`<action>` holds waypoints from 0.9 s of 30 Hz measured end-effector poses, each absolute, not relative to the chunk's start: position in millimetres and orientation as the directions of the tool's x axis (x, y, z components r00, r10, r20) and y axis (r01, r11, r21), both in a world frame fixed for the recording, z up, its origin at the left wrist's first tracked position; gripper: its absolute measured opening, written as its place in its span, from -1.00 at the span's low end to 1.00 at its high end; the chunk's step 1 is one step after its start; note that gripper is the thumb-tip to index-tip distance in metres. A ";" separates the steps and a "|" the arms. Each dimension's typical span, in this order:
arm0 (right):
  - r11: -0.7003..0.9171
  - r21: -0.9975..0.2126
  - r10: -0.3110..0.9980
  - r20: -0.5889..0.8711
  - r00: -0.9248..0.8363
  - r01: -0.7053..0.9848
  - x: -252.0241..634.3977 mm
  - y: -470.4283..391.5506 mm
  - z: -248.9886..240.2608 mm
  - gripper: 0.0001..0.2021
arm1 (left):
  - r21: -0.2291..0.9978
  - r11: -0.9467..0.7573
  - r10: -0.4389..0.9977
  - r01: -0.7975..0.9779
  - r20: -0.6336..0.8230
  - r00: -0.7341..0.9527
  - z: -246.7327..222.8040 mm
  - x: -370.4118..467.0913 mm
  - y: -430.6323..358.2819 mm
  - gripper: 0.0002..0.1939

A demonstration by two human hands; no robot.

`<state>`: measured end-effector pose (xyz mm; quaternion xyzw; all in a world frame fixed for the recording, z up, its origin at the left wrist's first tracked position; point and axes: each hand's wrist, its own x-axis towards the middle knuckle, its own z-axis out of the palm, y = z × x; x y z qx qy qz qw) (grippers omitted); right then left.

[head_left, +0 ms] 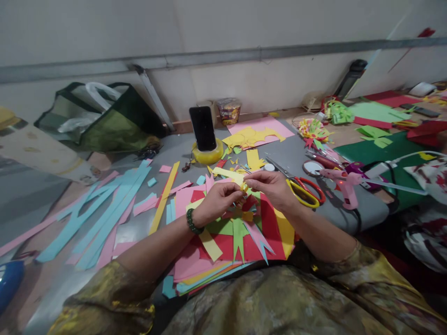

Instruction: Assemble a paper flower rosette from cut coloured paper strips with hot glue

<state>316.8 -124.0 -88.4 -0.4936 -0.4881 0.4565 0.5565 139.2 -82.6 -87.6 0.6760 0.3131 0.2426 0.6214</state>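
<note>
My left hand [217, 204], with a dark green bead bracelet [191, 221] at the wrist, is closed in a pinch on a pale yellow paper strip [228, 175]. My right hand [273, 187] pinches the same strip from the other side, fingertips close to the left ones. Part of the strip sticks out beyond the fingers, and the fingers hide its folded end. Below the hands lies a paper decoration with notched tails, one a green tail [239, 237]. It rests on a stack of coloured sheets topped by red paper [223, 249].
Yellow-and-red-handled scissors [303, 194] and a pink glue gun [348, 188] lie to the right. A phone [203, 128] leans on a yellow tape roll [208, 152]. Blue paper strips [104, 218] spread on the left, before a green bag [104, 121].
</note>
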 end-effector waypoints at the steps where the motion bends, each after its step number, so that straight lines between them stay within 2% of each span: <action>1: 0.096 -0.995 0.990 0.094 0.107 -0.015 316.9 -124.0 -88.7 -0.76 | 0.992 -0.025 0.725 0.120 -0.065 0.686 -87.7 139.3 -82.8 -0.74; 8: 0.140 -0.986 0.982 0.150 0.118 0.091 317.5 -124.6 -89.3 -0.75 | 0.994 -0.029 0.716 0.104 -0.052 0.696 -88.5 139.3 -83.3 -0.71; 11: 0.122 -0.989 0.988 0.129 0.085 0.079 317.6 -125.6 -88.8 -0.64 | 0.993 -0.014 0.709 0.114 -0.070 0.702 -87.6 139.0 -83.8 -0.66; 15: 0.077 -0.996 0.995 0.075 0.058 -0.034 318.0 -126.3 -87.3 -0.44 | 0.994 -0.011 0.703 0.112 -0.072 0.708 -84.5 138.6 -84.7 -0.59; 19: 0.125 -0.991 0.989 0.128 0.073 0.043 317.8 -125.2 -87.2 -0.51 | 0.995 -0.013 0.703 0.103 -0.065 0.709 -82.8 138.9 -85.2 -0.57; 23: 0.218 -0.964 0.966 0.235 0.110 0.153 316.7 -124.9 -89.4 -0.59 | 0.991 0.074 0.693 0.108 -0.129 0.709 -84.6 139.9 -86.5 -0.57; 27: 0.248 -0.955 0.956 0.269 0.114 0.165 315.4 -126.3 -90.9 -0.60 | 0.987 0.103 0.685 0.121 -0.159 0.711 -85.8 140.9 -87.7 -0.55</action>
